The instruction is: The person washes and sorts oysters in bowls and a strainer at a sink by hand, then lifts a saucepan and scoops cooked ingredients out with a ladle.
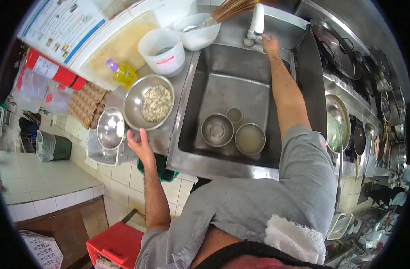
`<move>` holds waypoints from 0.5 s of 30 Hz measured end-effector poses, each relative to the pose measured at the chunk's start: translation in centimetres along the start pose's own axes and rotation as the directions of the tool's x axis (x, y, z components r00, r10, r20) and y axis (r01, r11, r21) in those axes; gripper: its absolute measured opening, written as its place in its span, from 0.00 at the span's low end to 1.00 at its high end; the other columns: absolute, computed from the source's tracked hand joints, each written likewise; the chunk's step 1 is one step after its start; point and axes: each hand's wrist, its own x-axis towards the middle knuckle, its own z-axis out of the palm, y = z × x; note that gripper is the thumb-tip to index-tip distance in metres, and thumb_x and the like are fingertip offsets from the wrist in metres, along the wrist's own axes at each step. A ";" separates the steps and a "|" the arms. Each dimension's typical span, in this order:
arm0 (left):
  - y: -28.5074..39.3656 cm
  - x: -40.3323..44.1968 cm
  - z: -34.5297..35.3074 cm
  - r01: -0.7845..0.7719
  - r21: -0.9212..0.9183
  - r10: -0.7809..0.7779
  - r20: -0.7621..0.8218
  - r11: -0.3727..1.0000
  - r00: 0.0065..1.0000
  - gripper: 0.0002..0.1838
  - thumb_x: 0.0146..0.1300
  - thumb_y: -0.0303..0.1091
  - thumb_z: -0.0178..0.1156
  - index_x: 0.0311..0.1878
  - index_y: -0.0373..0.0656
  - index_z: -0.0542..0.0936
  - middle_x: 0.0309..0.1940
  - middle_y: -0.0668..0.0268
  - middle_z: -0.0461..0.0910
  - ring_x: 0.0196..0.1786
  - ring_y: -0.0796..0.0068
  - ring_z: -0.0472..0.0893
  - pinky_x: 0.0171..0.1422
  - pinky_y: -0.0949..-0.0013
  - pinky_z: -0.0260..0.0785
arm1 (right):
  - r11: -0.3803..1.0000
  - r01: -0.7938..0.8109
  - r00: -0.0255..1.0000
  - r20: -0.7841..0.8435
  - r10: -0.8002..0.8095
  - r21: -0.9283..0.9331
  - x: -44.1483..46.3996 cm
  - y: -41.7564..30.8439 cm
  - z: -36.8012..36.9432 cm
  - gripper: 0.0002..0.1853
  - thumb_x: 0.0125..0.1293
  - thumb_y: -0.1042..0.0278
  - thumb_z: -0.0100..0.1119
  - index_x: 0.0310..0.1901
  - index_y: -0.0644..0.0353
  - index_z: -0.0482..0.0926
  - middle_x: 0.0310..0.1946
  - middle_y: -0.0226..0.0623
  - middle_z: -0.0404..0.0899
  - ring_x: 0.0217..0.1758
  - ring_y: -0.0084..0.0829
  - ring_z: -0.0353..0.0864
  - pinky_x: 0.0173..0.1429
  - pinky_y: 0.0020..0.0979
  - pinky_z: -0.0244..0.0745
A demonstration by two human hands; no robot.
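the right hand (pixel 270 45) is at the white tap (pixel 257 20) over a metal sink (pixel 223 170), its grip unclear — the left hand (pixel 142 147), fingers spread wide, is at the rim of a steel bowl (pixel 133 106) on the counter (pixel 158 141).

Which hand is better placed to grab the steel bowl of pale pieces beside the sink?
Left, I'd say. Your left hand is right by the steel bowl, fingers spread and apparently empty, while your right hand is up at the tap, beyond the sink basin.
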 end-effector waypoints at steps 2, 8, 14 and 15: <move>1.1 0.5 -1.7 0.201 -0.167 -0.209 -0.034 0.965 0.977 0.40 0.58 0.44 0.61 0.67 0.44 0.50 0.62 0.58 0.52 0.54 0.65 0.67 0.47 0.60 0.69 | 0.989 -0.141 0.989 -0.045 0.143 0.042 -1.4 -1.5 1.1 0.34 0.58 0.43 0.55 0.56 0.64 0.69 0.46 0.46 0.77 0.36 0.42 0.80 0.38 0.37 0.75; 1.6 1.9 4.4 0.322 -0.349 -0.298 0.121 0.880 0.947 0.30 0.57 0.29 0.56 0.62 0.41 0.57 0.52 0.59 0.66 0.40 0.69 0.76 0.32 0.69 0.72 | 0.743 -0.440 0.856 0.485 0.178 0.504 5.3 3.0 0.2 0.23 0.56 0.59 0.63 0.50 0.64 0.73 0.37 0.36 0.78 0.30 0.27 0.77 0.29 0.23 0.73; 2.7 1.4 5.2 0.355 -0.270 -0.317 0.176 0.895 0.932 0.29 0.52 0.23 0.52 0.60 0.40 0.59 0.49 0.60 0.67 0.38 0.69 0.76 0.29 0.70 0.73 | 0.751 -0.273 0.937 0.343 0.066 0.602 2.9 2.7 0.1 0.23 0.52 0.67 0.68 0.49 0.63 0.73 0.40 0.35 0.77 0.32 0.23 0.76 0.30 0.20 0.73; 2.7 1.1 5.4 0.356 -0.270 -0.319 0.171 0.895 0.932 0.28 0.52 0.24 0.52 0.59 0.40 0.59 0.49 0.60 0.67 0.38 0.69 0.76 0.29 0.70 0.74 | 0.751 -0.275 0.937 0.344 0.069 0.600 2.9 2.9 0.2 0.23 0.52 0.67 0.68 0.49 0.63 0.73 0.40 0.35 0.77 0.32 0.23 0.76 0.30 0.20 0.73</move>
